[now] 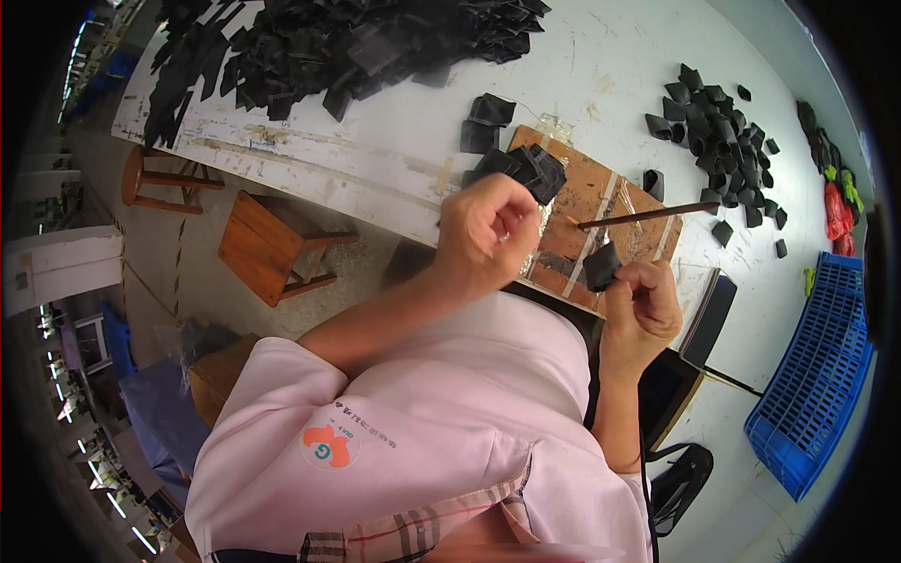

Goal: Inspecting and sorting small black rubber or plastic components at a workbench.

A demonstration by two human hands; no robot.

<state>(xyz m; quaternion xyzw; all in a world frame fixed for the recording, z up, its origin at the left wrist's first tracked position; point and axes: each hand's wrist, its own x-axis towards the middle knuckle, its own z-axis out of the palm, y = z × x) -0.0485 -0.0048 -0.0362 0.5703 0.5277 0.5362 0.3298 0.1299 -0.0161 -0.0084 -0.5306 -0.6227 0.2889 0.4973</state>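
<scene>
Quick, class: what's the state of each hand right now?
Left hand: curled; whether it holds anything cannot be told.
Right hand: closed, holding a small black piece.

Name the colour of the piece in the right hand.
The piece in the right hand is black; the head view shows it best.

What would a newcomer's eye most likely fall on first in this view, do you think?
Probably the big black heap on the white table, at the top left. Next, the blue crate at the far right, then the black piece pinched in the right hand, right of centre.
</scene>
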